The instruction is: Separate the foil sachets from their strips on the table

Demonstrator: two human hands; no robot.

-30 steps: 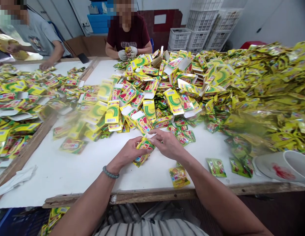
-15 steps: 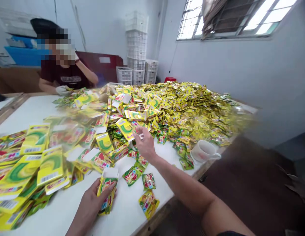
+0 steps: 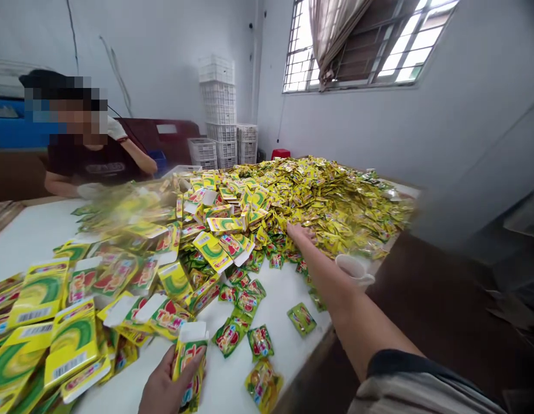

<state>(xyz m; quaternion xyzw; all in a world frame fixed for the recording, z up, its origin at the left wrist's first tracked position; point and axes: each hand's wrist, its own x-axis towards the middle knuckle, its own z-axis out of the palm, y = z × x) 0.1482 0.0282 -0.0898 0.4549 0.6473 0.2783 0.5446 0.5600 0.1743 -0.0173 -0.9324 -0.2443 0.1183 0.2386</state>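
Observation:
My left hand (image 3: pixel 172 376) grips a small yellow and green candy box (image 3: pixel 192 351) near the front edge, its white top flap raised. My right hand (image 3: pixel 300 233) is stretched out over the front of a large heap of yellow candy packets (image 3: pixel 331 195); its fingers appear apart, their tips partly lost against the packets. Between the hands, several loose green candy packets (image 3: pixel 247 302) lie on the white table (image 3: pixel 271 287). A yellow packet (image 3: pixel 263 384) rests closest to me, and a single green packet (image 3: pixel 302 319) sits below my right forearm.
Several yellow candy boxes (image 3: pixel 72 339) are piled at left, and more boxes (image 3: pixel 215 250) lie mid-table. A white cup (image 3: pixel 353 269) stands by the right edge, beside my forearm. Across the table sits a person (image 3: pixel 94 155) wearing gloves. White crates (image 3: pixel 219 109) are stacked behind.
My right hand has moved from the mid-table boxes rightward to the packet heap. A green packet now shows alone under my forearm. My left hand still holds its box. The view has shifted.

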